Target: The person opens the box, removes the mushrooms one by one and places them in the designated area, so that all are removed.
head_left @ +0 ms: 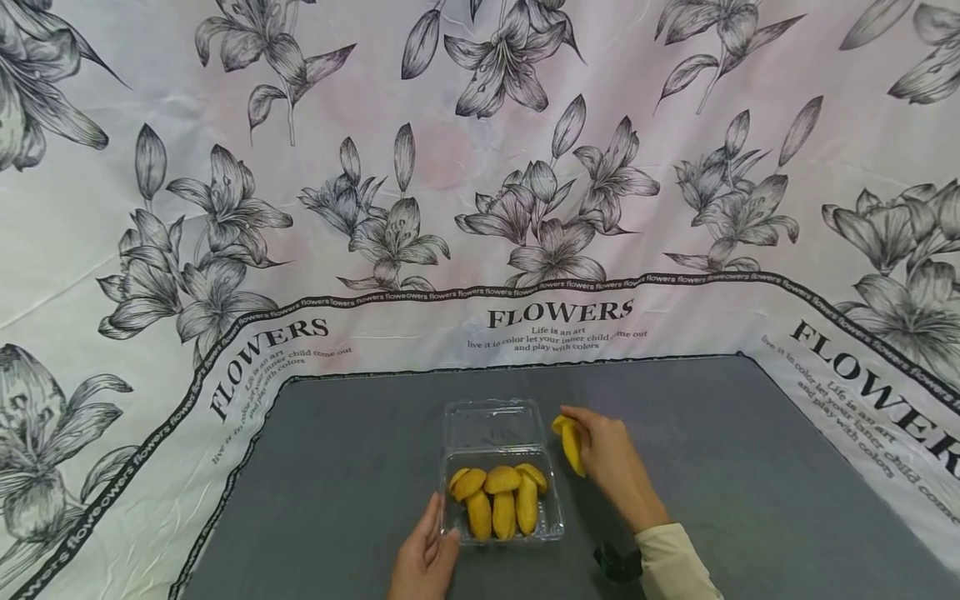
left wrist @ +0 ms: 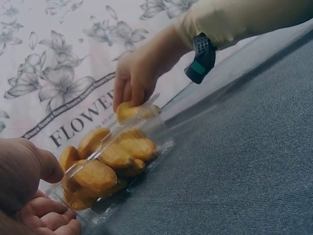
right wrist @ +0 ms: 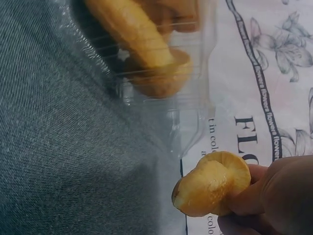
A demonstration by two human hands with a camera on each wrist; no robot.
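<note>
A clear plastic container with its lid folded back lies on the grey cloth. Several yellow mushrooms lie inside it, caps toward the lid and stems toward the person. My left hand grips the near left corner of the container, thumb at the rim and fingers along the outer wall. To the right of the lid, my right hand pinches one yellow mushroom. In the right wrist view this mushroom is held by its cap, with the stem pointing away from the fingers.
Grey cloth covers the table. White fabric printed with flowers and lettering borders it at the back and sides. A black strap with a green patch sits on the right wrist, below a pale sleeve.
</note>
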